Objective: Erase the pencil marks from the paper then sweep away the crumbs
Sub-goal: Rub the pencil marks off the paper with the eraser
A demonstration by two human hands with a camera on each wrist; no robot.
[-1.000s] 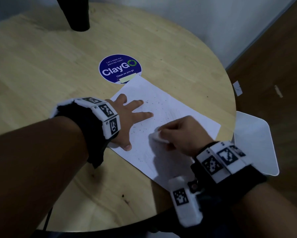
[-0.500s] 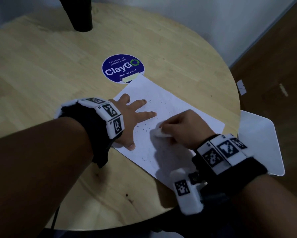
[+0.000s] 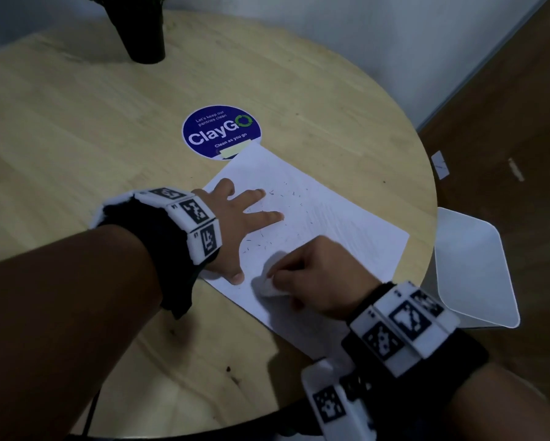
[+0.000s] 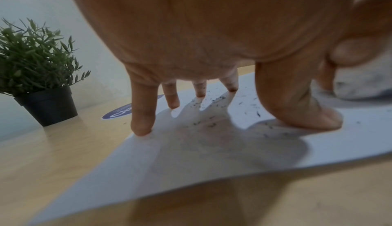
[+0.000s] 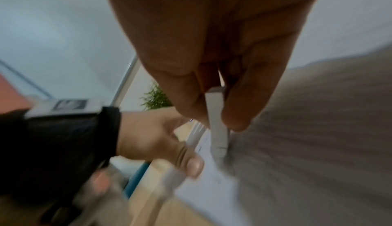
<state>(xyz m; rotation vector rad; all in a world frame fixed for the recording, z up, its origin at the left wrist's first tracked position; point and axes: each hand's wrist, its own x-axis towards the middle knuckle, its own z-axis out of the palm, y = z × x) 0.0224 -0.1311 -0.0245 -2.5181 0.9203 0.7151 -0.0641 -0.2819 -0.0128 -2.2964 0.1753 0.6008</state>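
Near the paper's point(image 3: 346, 224) front edge, my right hand point(image 3: 324, 278) pinches the eraser point(image 3: 272, 289); crumbs point(image 3: 261, 240) lie beyond it, beside my flat, spread left hand point(image 3: 235, 224) pinning the sheet.

A round, pale wooden desk point(image 3: 76, 122) carries a white sheet of paper point(image 3: 346, 224) near its right edge. A blue round ClayGo sticker point(image 3: 216, 128) lies just beyond the sheet's far corner. A potted plant in a black pot point(image 3: 146, 36) stands at the far side.
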